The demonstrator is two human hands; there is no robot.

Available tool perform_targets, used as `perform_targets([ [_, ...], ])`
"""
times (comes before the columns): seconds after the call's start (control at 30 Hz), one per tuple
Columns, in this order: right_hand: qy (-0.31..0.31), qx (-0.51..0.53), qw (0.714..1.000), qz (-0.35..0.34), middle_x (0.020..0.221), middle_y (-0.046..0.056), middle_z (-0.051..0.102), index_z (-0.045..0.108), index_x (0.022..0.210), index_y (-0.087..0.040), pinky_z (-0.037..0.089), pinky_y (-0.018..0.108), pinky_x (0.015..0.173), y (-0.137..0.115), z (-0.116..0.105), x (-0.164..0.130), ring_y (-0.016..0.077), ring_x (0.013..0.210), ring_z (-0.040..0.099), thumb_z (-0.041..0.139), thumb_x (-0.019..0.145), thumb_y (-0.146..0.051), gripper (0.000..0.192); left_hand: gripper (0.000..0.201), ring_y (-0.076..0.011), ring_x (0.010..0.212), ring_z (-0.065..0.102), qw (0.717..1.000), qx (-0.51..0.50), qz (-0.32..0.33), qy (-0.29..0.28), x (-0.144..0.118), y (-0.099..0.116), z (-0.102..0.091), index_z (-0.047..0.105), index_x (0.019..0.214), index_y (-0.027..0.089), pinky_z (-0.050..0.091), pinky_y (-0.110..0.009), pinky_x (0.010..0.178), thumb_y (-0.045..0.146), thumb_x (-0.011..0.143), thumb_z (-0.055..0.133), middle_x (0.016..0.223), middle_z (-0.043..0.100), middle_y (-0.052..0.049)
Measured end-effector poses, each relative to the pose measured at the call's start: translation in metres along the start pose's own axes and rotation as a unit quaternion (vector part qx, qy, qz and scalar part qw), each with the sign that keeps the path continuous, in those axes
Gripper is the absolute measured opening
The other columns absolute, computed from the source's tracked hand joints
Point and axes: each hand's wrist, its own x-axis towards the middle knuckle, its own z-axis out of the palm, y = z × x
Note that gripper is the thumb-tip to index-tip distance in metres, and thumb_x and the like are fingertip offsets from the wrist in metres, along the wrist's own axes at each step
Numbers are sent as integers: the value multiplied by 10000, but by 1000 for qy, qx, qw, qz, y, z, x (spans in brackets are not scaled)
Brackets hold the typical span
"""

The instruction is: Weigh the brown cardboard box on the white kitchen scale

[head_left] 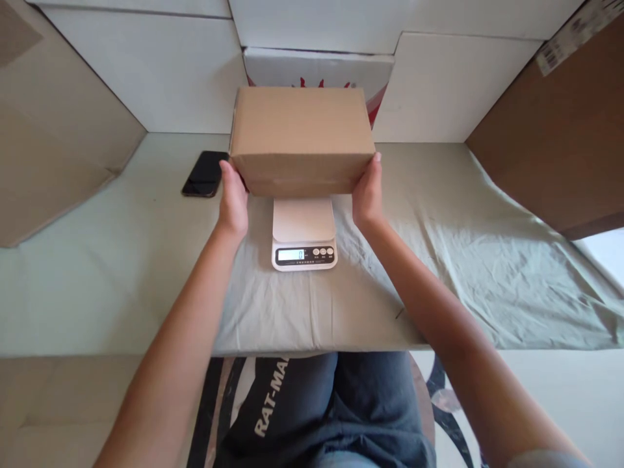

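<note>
Left hand [233,201] and right hand [368,195] grip plain brown cardboard box [301,133] by its sides; small white digital scale [303,233] at 6 o'clock beneath; black phone [205,173] at 9.

Single head-worn view, looking forward and down, close over the table [73,286]

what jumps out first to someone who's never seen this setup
A plain cardboard box dominates the centre, gripped at its sides by the left hand and right hand. Just in front of it sits a small white scale on the green cloth, and a dark phone lies left of the box.
</note>
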Motion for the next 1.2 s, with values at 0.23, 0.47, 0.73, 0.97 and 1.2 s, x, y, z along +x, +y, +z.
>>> perform_targets([
  [0.23, 20, 27, 999, 17, 1977, -67, 669, 734, 1794, -423, 105, 556, 1732, -20, -10, -89, 277, 2081, 182, 458, 1017, -1162, 1107, 979, -437, 1910, 515, 1000, 8, 21, -2, -90, 27, 7, 885, 1599, 338, 437, -599, 1598, 1109, 1048, 644, 1755, 819, -142],
  [0.47, -3, 25, 1000, -18, 2008, -39, 639, 688, 1856, -414, 116, 550, 1734, -23, -14, -97, 272, 2083, 159, 463, 1062, -1128, 1091, 964, -446, 1940, 458, 998, 41, 32, 27, -103, 30, 23, 892, 1546, 321, 468, -648, 1570, 1099, 1057, 600, 1779, 798, -158],
  [0.73, 6, 14, 1000, 2, 2010, -38, 637, 687, 1853, -411, 104, 526, 1734, -23, -15, -99, 277, 2084, 162, 414, 1053, -1138, 1115, 1009, -462, 1857, 579, 997, 61, 15, 34, -109, 30, 24, 894, 1521, 312, 505, -630, 1544, 1137, 1022, 599, 1672, 849, -176],
  [0.97, 13, 0, 1000, 27, 1967, -33, 685, 710, 1816, -433, 108, 547, 1736, -29, -15, -101, 270, 2085, 151, 396, 1068, -1111, 1057, 1003, -456, 1875, 558, 998, 53, 12, 32, -112, 30, 23, 886, 1576, 322, 469, -590, 1571, 1119, 1033, 613, 1697, 836, -174],
  [1.2, -4, -4, 999, 45, 2000, -43, 645, 690, 1837, -421, 201, 548, 1729, -34, -12, -106, 270, 2087, 132, 378, 1065, -1115, 1084, 1027, -442, 1969, 399, 998, 48, 9, 36, -110, 30, 21, 887, 1567, 314, 369, -573, 1622, 1135, 999, 648, 1800, 782, -161],
])
